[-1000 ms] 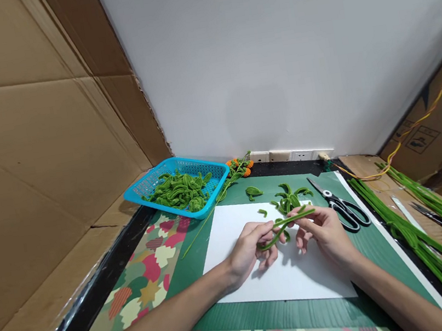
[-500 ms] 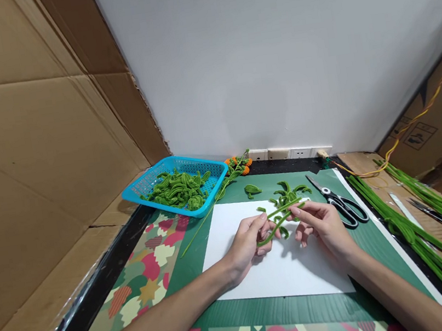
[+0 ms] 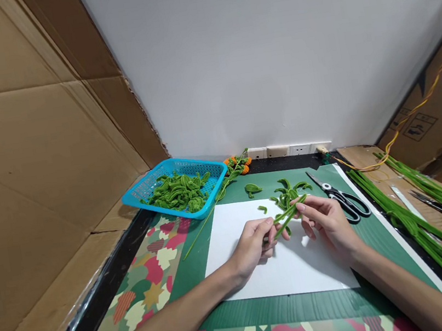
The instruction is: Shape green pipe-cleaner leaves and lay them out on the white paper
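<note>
The person's left arm is stretching in from the lower left edge, with the forearm slanting up to the right and the left hand (image 3: 253, 241) hanging over the white paper (image 3: 290, 278). This hand is closing around the lower end of two green strands (image 3: 286, 223); its thumb is pointing to the right along the top, and the fingers are curling underneath. Whether the strands are joining inside the grip cannot be told.

The right arm is slanting in from the lower right corner. Its right hand (image 3: 325, 220) is pinching the upper end of the strands between thumb and forefinger, while the other fingers are bending loosely below. The strands are running between the two hands, tilting up to the right, above the paper.

Just behind them, a small pile of green leaves (image 3: 285, 193) is lying at the paper's far edge. The scissors (image 3: 333, 193) are resting beside the right hand.
</note>
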The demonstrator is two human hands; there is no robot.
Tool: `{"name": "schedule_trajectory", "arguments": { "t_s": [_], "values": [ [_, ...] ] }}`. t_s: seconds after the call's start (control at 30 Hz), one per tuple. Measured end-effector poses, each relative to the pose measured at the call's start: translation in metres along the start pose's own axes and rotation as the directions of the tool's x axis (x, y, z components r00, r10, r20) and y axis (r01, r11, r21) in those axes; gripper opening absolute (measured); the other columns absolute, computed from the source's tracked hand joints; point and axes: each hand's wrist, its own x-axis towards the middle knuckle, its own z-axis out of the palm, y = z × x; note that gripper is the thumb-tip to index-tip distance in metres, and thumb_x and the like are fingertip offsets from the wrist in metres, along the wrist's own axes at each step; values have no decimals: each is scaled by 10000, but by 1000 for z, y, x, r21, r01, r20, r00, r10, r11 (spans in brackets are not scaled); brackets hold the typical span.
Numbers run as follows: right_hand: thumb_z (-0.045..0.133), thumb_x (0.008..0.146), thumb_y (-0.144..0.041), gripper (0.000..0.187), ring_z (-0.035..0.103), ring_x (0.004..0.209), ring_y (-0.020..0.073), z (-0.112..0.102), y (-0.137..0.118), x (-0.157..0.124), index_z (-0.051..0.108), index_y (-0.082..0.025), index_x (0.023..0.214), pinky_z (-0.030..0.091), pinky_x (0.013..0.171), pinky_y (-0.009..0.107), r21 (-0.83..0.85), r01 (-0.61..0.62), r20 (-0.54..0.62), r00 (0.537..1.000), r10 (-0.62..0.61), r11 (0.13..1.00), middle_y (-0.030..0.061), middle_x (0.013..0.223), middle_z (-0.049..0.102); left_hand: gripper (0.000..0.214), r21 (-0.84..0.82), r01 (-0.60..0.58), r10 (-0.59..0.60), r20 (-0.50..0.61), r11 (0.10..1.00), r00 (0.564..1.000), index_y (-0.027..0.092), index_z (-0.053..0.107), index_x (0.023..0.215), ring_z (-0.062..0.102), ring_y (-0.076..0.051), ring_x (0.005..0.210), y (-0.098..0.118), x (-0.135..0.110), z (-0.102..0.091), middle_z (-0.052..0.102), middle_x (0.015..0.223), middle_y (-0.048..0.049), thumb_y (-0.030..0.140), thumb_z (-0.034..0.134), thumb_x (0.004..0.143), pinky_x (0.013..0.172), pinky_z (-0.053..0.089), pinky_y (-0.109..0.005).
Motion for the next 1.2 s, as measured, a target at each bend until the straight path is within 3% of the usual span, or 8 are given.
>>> {"name": "schedule_trajectory", "arguments": {
  "t_s": [0.17,0.33,0.6,0.9,1.2],
  "values": [
    [878,837,-437,301,361,373,22,2,3,-1,834,-157,936,247,355,173,30,-23,36,999,22,999,-27,604,591,502,15,25,-25,22,1000,999,156,457,641,261,-26,483,1,-1,-1,657,844,-69,526,652,917,452,104,-217],
    [835,884,-459,319,385,368,30,1,11,-1,834,-146,945,271,355,184,20,11,47,999,-12,1000,-8,617,616,444,20,56,-57,40,998,998,148,509,703,321,-42,514,4,-3,-1,660,857,-73,509,654,916,452,127,-200],
    [772,941,-476,335,436,377,48,-2,13,-1,833,-149,911,311,371,199,-99,81,40,996,-77,992,3,616,628,285,4,61,-61,134,998,989,203,561,1108,286,-60,500,4,-2,0,670,858,-28,448,612,973,428,134,-182],
    [753,949,-500,376,422,380,52,-1,11,-2,844,-135,941,305,387,214,-167,101,18,995,-99,981,7,603,625,219,42,67,-73,164,997,984,209,520,1124,250,-82,498,4,-3,-1,667,755,-30,385,547,996,426,121,-191],
    [768,936,-496,363,431,383,69,2,4,-5,842,-143,891,303,397,231,-174,97,46,995,-90,980,14,593,648,316,118,75,-92,145,990,985,144,650,1086,196,-69,436,8,-4,-1,473,572,48,405,488,1010,420,118,-205]
  ]
}}
